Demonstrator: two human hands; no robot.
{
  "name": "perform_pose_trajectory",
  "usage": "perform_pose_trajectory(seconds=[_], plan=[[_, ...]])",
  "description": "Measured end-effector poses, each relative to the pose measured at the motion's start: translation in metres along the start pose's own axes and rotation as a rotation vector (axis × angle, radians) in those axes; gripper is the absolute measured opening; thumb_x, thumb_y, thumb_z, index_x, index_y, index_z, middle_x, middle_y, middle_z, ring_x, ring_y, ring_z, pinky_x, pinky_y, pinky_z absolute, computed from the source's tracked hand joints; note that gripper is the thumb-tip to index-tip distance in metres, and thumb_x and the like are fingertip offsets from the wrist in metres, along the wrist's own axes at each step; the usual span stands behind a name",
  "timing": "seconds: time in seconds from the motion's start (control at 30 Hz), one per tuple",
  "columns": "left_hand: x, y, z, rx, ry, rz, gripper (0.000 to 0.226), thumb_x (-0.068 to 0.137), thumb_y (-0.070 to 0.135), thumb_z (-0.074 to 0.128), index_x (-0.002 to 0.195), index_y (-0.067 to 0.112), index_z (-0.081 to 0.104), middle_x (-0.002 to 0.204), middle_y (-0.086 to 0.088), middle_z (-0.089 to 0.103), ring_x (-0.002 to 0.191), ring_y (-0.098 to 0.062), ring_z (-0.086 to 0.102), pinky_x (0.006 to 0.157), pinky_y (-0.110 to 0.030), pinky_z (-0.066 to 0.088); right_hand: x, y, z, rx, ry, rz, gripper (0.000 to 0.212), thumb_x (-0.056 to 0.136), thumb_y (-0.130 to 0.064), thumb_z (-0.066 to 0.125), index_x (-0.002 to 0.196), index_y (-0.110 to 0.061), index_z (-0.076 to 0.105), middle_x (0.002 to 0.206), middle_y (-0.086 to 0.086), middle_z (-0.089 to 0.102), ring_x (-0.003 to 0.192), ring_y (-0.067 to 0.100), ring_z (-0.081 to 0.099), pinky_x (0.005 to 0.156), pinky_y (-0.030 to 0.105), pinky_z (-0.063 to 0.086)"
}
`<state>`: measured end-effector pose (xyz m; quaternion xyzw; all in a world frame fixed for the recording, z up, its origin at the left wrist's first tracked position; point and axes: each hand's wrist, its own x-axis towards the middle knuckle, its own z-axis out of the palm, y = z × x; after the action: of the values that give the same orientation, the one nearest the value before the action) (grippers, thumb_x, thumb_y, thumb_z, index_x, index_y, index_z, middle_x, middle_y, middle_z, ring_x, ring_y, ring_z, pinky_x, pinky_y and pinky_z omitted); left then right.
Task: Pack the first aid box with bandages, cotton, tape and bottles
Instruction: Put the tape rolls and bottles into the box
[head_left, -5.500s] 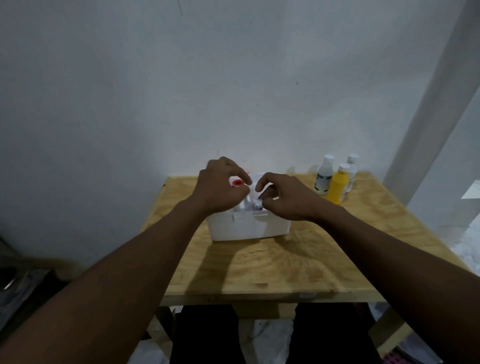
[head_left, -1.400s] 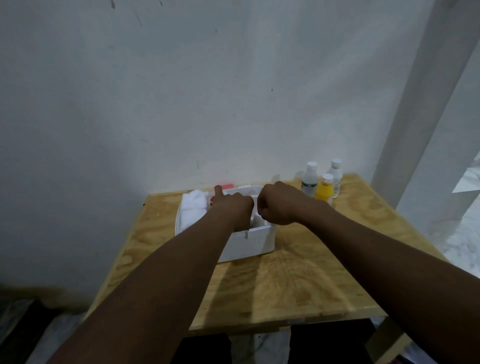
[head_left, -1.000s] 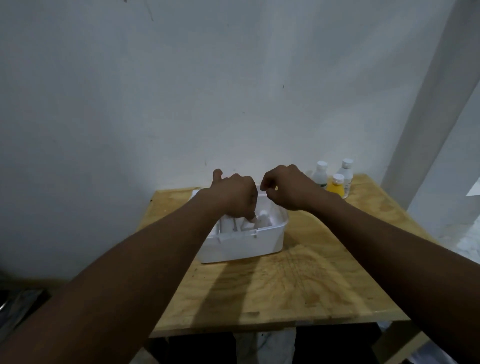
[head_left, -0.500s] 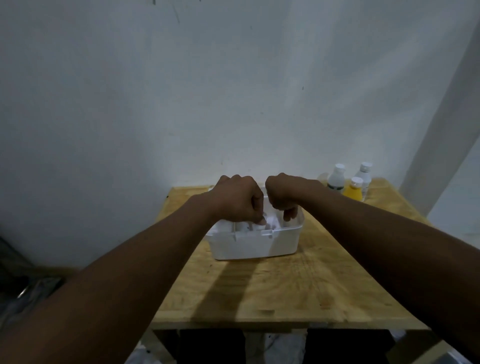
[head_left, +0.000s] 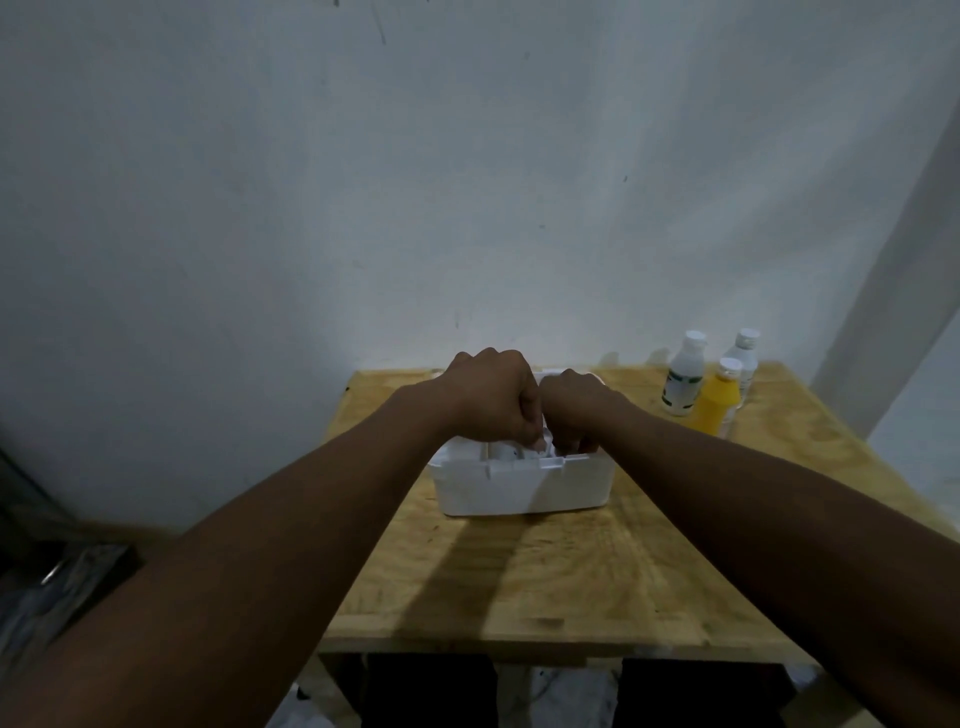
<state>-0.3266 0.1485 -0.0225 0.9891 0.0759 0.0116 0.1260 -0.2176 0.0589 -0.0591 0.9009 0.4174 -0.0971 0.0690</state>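
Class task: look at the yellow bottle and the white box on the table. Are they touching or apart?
Apart. The head view shows bare wooden table between the white box and the yellow bottle, which stands off to the box's right beside two white bottles.

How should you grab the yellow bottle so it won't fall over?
Take the yellow bottle around its wide round body, below the narrow neck and white cap. It stands upright on the wooden table, nearest of the three bottles. The two white bottles stand close behind it, so coming from the front right side looks safest.
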Motion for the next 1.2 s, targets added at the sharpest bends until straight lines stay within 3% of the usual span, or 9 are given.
perform_pose_trajectory(seconds=[0.17, 0.27, 0.37, 0.53, 0.67, 0.8, 1.07, 1.13, 1.2], plan=[[-0.001, 0.002, 0.000, -0.026, -0.011, -0.001, 0.013, 0.071, 0.038, 0.086, 0.076, 0.028, 0.080, 0.067, 0.020, 0.065, 0.078, -0.004, 0.060, 0.078, -0.033, 0.044, 0.008, 0.002, -0.006, 0.141, -0.080, 0.004, 0.019, 0.075, -0.009, 0.081, 0.089, -0.008, 0.068, 0.077, 0.006, 0.074, 0.062, 0.017, 0.071, 0.066, 0.029, 0.061], [-0.003, 0.003, -0.001, -0.038, -0.030, -0.014, 0.017, 0.069, 0.039, 0.087, 0.078, 0.026, 0.080, 0.074, 0.018, 0.070, 0.083, -0.006, 0.064, 0.082, -0.035, 0.049, 0.002, 0.010, -0.019, 0.385, -0.052, 0.010, 0.020, 0.080, -0.003, 0.077, 0.097, -0.003, 0.067, 0.081, 0.016, 0.074, 0.065, 0.024, 0.075, 0.064, 0.036, 0.064], [-0.004, 0.002, -0.001, -0.019, -0.036, -0.010, 0.019, 0.068, 0.041, 0.087, 0.078, 0.027, 0.079, 0.074, 0.017, 0.071, 0.080, -0.003, 0.062, 0.076, -0.032, 0.046, -0.018, 0.024, -0.029, 0.524, 0.031, -0.109, 0.022, 0.081, -0.002, 0.076, 0.097, -0.011, 0.064, 0.087, 0.015, 0.072, 0.070, 0.023, 0.074, 0.056, 0.029, 0.061], [-0.001, 0.005, 0.003, -0.003, -0.005, 0.019, 0.016, 0.070, 0.037, 0.086, 0.076, 0.024, 0.078, 0.078, 0.012, 0.074, 0.083, -0.008, 0.065, 0.076, -0.032, 0.045, -0.049, 0.040, -0.019, 0.343, 0.153, -0.272, 0.024, 0.072, -0.014, 0.083, 0.087, -0.023, 0.066, 0.085, -0.006, 0.065, 0.082, 0.013, 0.064, 0.076, 0.031, 0.053], [-0.003, 0.011, 0.004, -0.025, 0.001, 0.019, 0.016, 0.070, 0.034, 0.087, 0.075, 0.023, 0.078, 0.080, 0.010, 0.076, 0.084, -0.009, 0.066, 0.082, -0.034, 0.052, -0.067, 0.049, -0.018, 0.416, 0.137, -0.334, 0.020, 0.076, -0.007, 0.078, 0.091, -0.018, 0.071, 0.092, -0.005, 0.071, 0.076, -0.001, 0.060, 0.068, 0.020, 0.049], [-0.007, 0.011, 0.003, -0.074, 0.009, 0.029, 0.015, 0.069, 0.031, 0.088, 0.074, 0.020, 0.079, 0.078, 0.008, 0.076, 0.080, -0.009, 0.067, 0.081, -0.038, 0.056, -0.078, 0.056, -0.016, 0.534, 0.118, -0.350, 0.019, 0.079, -0.002, 0.071, 0.090, -0.017, 0.073, 0.093, -0.007, 0.075, 0.086, 0.003, 0.068, 0.077, 0.023, 0.056], [-0.010, 0.010, -0.003, -0.109, -0.037, -0.004, 0.012, 0.074, 0.033, 0.083, 0.067, 0.026, 0.076, 0.073, 0.011, 0.073, 0.077, -0.008, 0.066, 0.079, -0.036, 0.058, -0.078, 0.055, -0.005, 0.604, 0.200, -0.363, 0.011, 0.082, -0.011, 0.070, 0.089, -0.018, 0.075, 0.086, -0.007, 0.076, 0.081, 0.003, 0.070, 0.079, 0.028, 0.059], [-0.009, 0.010, -0.002, -0.115, -0.033, -0.002, 0.007, 0.074, 0.029, 0.082, 0.075, 0.024, 0.077, 0.078, 0.011, 0.075, 0.080, -0.007, 0.067, 0.084, -0.039, 0.057, -0.077, 0.054, -0.004, 0.603, 0.206, -0.367, 0.012, 0.081, -0.010, 0.072, 0.091, -0.017, 0.072, 0.089, -0.007, 0.074, 0.083, 0.004, 0.069, 0.081, 0.032, 0.059], [-0.008, 0.011, -0.002, -0.110, -0.045, -0.011, 0.019, 0.073, 0.030, 0.084, 0.090, 0.026, 0.077, 0.080, 0.013, 0.075, 0.081, -0.005, 0.066, 0.087, -0.039, 0.055, -0.077, 0.052, -0.004, 0.608, 0.217, -0.369, 0.015, 0.080, -0.009, 0.073, 0.092, -0.017, 0.070, 0.091, -0.005, 0.073, 0.083, 0.007, 0.068, 0.082, 0.034, 0.058]])
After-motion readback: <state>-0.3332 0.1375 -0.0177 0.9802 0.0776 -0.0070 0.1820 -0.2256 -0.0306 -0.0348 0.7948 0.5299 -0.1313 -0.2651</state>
